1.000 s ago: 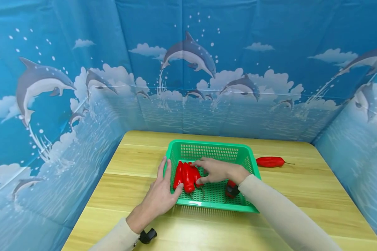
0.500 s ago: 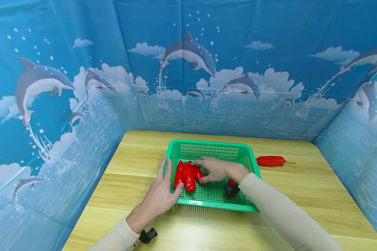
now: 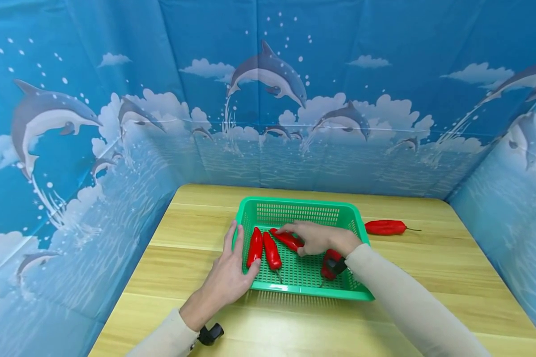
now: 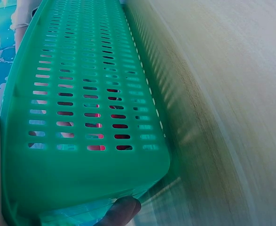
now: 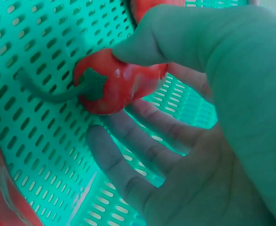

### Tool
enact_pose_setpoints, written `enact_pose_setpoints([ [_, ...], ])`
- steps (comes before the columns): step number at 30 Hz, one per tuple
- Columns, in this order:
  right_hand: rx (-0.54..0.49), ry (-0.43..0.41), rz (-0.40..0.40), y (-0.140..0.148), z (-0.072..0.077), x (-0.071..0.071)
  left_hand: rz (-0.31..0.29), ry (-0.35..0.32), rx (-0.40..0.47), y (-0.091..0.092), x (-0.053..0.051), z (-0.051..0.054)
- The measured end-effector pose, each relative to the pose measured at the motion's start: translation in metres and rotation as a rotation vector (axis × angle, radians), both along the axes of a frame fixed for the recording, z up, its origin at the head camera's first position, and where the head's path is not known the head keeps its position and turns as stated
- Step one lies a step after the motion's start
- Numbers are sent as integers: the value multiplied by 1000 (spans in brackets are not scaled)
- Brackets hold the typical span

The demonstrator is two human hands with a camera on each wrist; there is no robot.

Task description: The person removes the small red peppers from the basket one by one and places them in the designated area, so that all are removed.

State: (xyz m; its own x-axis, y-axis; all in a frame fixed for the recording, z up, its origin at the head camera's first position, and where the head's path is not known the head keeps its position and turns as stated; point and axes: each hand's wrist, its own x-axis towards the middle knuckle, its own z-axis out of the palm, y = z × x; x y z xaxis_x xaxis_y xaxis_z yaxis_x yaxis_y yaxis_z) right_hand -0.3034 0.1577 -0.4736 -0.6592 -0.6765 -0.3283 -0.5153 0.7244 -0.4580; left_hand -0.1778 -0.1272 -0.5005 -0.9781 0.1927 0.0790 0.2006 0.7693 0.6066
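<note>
In the head view my right hand reaches into a green basket and pinches a red chili pepper between thumb and fingers. The right wrist view shows my thumb on top of this pepper, near its green stem, with fingers along its other side. My left hand holds the basket's near left corner; a fingertip shows low against the basket's end in the left wrist view. Two more peppers lie at the basket's left: one by the wall, one beside it.
Another red pepper lies in the basket's right part, partly hidden by the black wrist camera. Outside, to the right, a red pepper rests on the wooden table. A blue dolphin-print curtain surrounds the table.
My right hand has moved right, drawing the pepper away from the other two, and it now lies more slantwise. The middle pepper has shifted slightly right. My left hand has stayed put.
</note>
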Motion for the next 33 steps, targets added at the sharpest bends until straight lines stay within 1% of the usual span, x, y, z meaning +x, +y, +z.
enact_pose_setpoints([
  [3, 0, -10, -5, 2, -1, -2, 3, 0, 1, 0, -2, -2],
  [7, -4, -20, -9, 3, 0, -2, 3, -2, 0, 0, -2, -1],
  [14, -18, 12, 29, -1, -3, -3, 3, 2, -8, 0, -2, -1],
  [22, -17, 6, 19, 0, -4, -2, 2, -1, -12, 1, -1, 0],
  [33, -31, 20, 33, 0, -6, 0, 3, 5, -16, 1, -1, -1],
])
